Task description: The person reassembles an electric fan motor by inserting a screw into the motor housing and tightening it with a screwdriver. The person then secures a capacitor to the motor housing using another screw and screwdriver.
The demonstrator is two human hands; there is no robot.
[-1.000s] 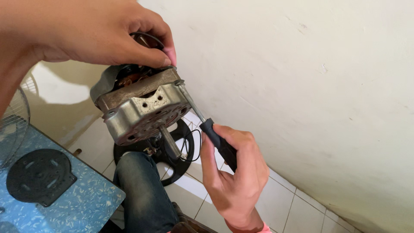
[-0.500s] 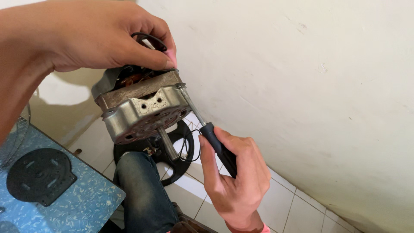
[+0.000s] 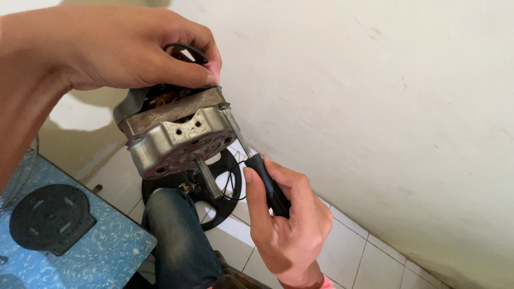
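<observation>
Head view: left hand (image 3: 115,51) clamps the motor (image 3: 174,136) from above, held in the air over the knee (image 3: 174,225); right hand (image 3: 286,225) is closed round the screwdriver (image 3: 251,160), tip at a corner screw (image 3: 223,106); best to keep the shaft in line with the screw, pressing firmly.

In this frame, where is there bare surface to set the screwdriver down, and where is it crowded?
Free: the blue speckled tabletop to the right of the black round plate, and the white floor tiles along the wall. Crowded: around the motor, gripped by the left hand, with the right hand driving the screwdriver above the knee.
</observation>
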